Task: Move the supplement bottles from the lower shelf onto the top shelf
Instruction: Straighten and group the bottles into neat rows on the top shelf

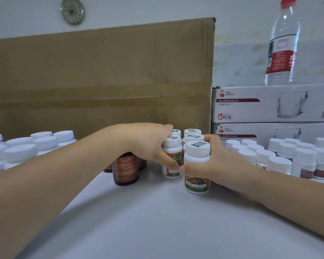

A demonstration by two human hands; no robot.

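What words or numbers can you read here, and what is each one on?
"RED CHERRY": upper box, lower box.
"GLASS MUG": both boxes.
"6 SET OF PCS": upper box.
"MULTI VITAMIN", partly covered: white bottle in left hand.
Too blurred: water bottle, brown bottle, front bottle labels.

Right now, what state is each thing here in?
Left hand: grips the white bottle.
Right hand: grips the front bottle.
White bottle: upright, capped.
Front bottle: upright, capped.
Amber bottle: upright, top hidden by the left hand.
Water bottle: upright, red cap on.
Mug boxes: closed, stacked in two.
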